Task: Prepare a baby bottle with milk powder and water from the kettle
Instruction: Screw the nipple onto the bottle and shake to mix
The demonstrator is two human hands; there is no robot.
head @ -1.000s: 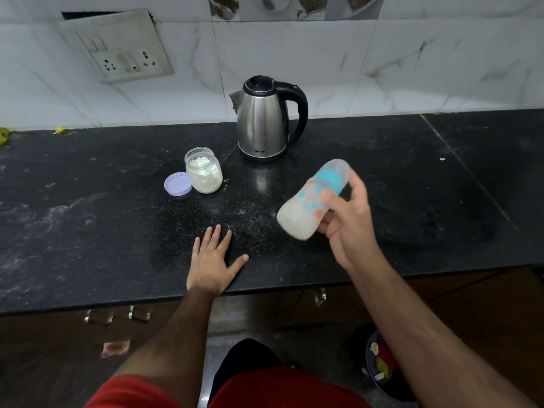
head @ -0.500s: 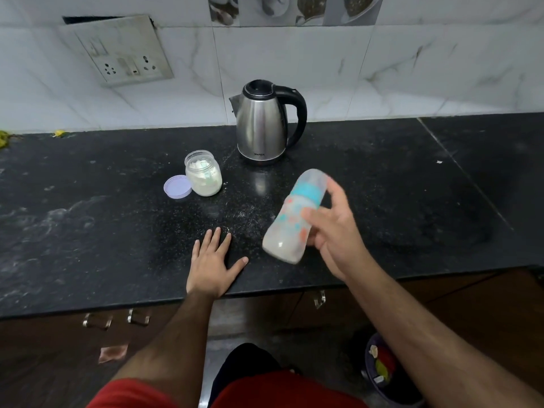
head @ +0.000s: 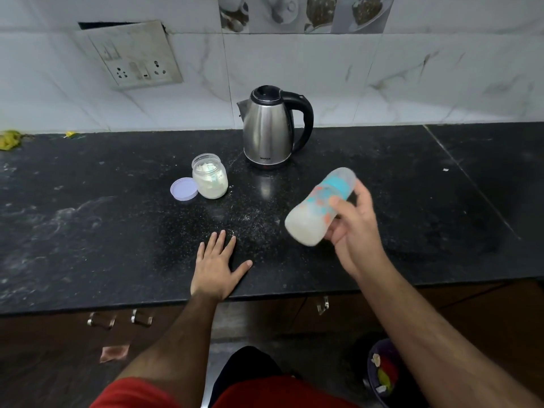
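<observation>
Nearest to us, our red clothing (head: pixel 141 393) filled the bottom edge of the view, and a dark bin (head: pixel 382 375) with coloured scraps in it stood on the floor to the lower right. Above that ran the wooden cabinet fronts with their metal handles (head: pixel 101 319) under the edge of the black counter (head: pixel 88 231).

Our left hand (head: pixel 216 267) lay flat on the counter near its front edge, palm down, fingers spread and holding nothing. Our right hand (head: pixel 351 228) was raised above the counter to the right, its fingers wrapped around the baby bottle (head: pixel 319 207). The bottle was tilted, its wide base pointing down and left toward us and its capped top pointing up and right, away from us. Its lower part looked milky white, with a blue band near the top; the outline was blurred, so we could not make out finer detail. It touched nothing but our hand.

Farther back and to the left, the open jar of milk powder (head: pixel 210 181) stood upright on the counter, with its lilac lid (head: pixel 184 189) lying flat just beside it on the left. Behind the jar and to its right, the steel kettle (head: pixel 269 128) stood upright with its black handle turned to the right. White powder dusted the counter between the jar and our left hand.

At the very back, on the tiled wall (head: pixel 412 69), a socket panel (head: pixel 132 57) hung at a tilt.
</observation>
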